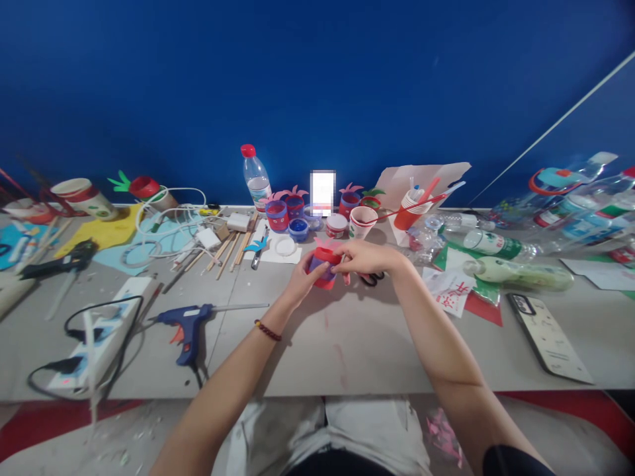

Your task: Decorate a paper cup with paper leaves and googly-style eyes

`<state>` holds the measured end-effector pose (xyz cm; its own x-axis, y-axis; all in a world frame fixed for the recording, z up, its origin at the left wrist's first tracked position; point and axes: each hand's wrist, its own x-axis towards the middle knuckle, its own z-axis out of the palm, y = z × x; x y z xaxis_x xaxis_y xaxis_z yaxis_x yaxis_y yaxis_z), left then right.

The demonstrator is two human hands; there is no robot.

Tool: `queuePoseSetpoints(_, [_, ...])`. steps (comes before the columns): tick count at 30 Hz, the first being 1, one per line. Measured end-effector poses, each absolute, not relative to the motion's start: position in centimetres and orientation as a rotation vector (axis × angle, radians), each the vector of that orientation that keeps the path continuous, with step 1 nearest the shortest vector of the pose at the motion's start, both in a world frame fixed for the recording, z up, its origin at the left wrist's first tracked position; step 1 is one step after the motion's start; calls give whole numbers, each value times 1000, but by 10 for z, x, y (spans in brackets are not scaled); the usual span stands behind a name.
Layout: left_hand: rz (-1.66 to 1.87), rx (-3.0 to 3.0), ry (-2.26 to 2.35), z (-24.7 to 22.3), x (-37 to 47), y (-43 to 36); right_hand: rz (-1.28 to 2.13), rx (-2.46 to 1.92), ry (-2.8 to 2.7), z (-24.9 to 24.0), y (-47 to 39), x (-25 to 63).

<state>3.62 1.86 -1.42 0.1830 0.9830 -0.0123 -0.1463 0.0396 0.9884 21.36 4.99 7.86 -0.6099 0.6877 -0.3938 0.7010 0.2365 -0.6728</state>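
Observation:
My left hand (307, 272) is wrapped round a small red and purple painted paper cup (325, 283), which has a pink paper cutout at its back edge. My right hand (358, 256) reaches over from the right, its fingers bent and pressed to the cup's side; whether a small piece sits under the fingertips is hidden. Just below those fingers shows a narrow pink piece (346, 278). Dark scissor handles (372, 279) lie on the table beside my right hand. Behind the cup are a red-lidded paint jar (337, 226) and a blue paint jar (298, 229).
A blue glue gun (191, 324) and a white power strip (106, 337) with cables lie left. Finished-looking painted cups (276, 215) and a water bottle (256, 177) stand behind. Plastic bottles (501, 244) and a phone (548, 337) lie right.

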Motion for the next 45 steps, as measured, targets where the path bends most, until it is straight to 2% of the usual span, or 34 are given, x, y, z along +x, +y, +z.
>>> queuePoseSetpoints(13, [1216, 1246, 1018, -17, 33, 21, -1488, 1412, 2489, 77, 50, 210])
queuePoseSetpoints(28, [1246, 1271, 1081, -12, 34, 18, -1464, 1273, 2585, 68, 56, 212])
queuePoseSetpoints(45, [1263, 1295, 1080, -15, 35, 19, -1486, 1327, 2544, 65, 55, 212])
